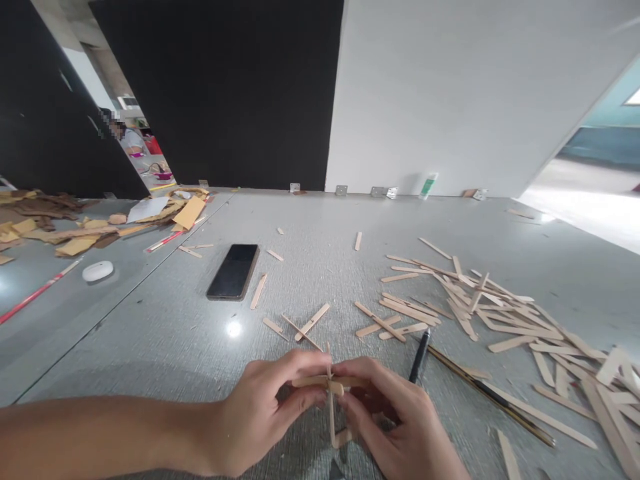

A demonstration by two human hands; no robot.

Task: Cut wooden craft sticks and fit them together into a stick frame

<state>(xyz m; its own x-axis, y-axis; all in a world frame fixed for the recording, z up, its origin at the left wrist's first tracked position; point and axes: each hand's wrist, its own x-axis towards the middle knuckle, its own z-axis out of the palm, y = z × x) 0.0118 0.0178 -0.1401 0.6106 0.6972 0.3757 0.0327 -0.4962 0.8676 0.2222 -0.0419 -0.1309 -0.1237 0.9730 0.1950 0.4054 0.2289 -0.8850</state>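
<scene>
At the front centre of the table, both my hands pinch a small piece made of crossed wooden craft sticks. My left hand grips it from the left, thumb and fingers closed on a stick. From the other side my right hand holds it, fingertips beside the crossing point. One stick stands roughly upright between the hands, and another runs across. The lower part is partly hidden by my right hand. Just beyond lie two crossed sticks, with another crossed group to their right.
A big pile of loose craft sticks spreads over the right. Nearby lie a black pen and a utility knife. A phone, a white case and cardboard scraps are left. A glue tube leans on the panel. A person is far behind.
</scene>
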